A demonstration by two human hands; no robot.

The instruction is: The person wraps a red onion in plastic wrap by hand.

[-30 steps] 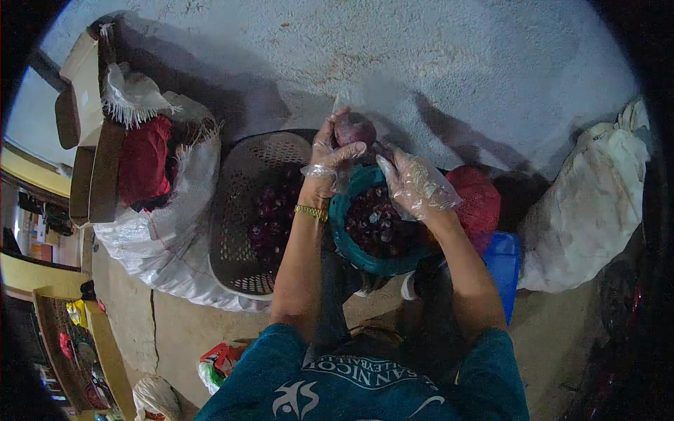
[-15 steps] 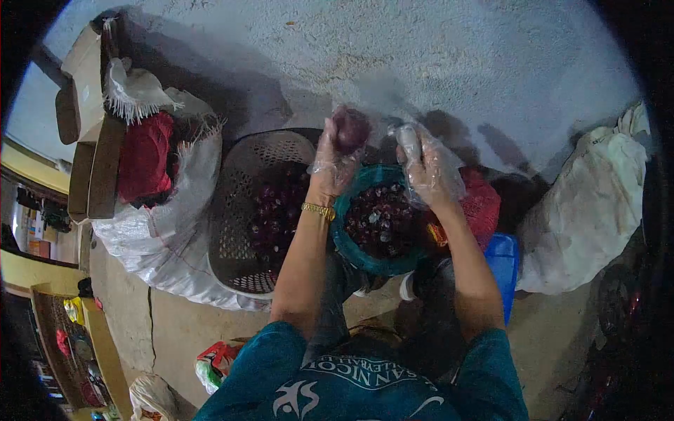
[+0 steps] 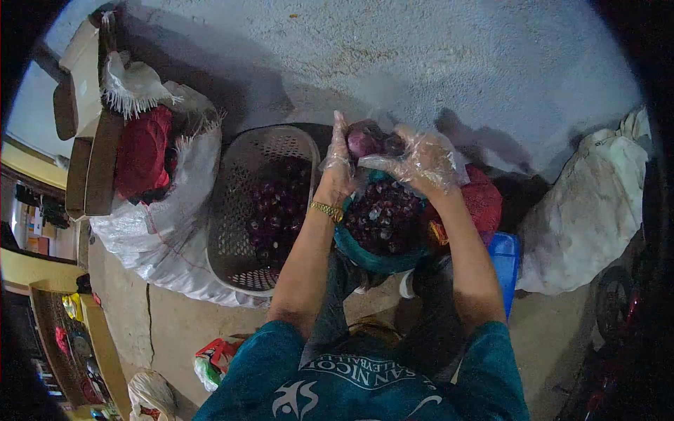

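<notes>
Both hands wear clear plastic gloves. My left hand [image 3: 339, 165] holds a large purple-red onion [image 3: 364, 139] against its palm, fingers pointing up. Close on its right, my right hand [image 3: 418, 156] is closed round something dark beside the onion; what it is cannot be made out. Beneath the hands stands a teal tub [image 3: 372, 261] of small dark red pieces [image 3: 382, 216]. To its left, a grey perforated basket [image 3: 235, 231] holds more dark red bulbs [image 3: 277, 214].
A white woven sack [image 3: 186, 228], red mesh [image 3: 144, 154] and cardboard box [image 3: 95, 165] stand left. Right are a red mesh bag [image 3: 483, 203], a blue container [image 3: 504, 263] and a large pale sack [image 3: 586, 217]. A plastic bag [image 3: 214, 361] lies on the floor.
My right hand has swung left and turned inward, coming up against the onion. My left hand has tilted more upright and moved slightly right, still holding the onion.
</notes>
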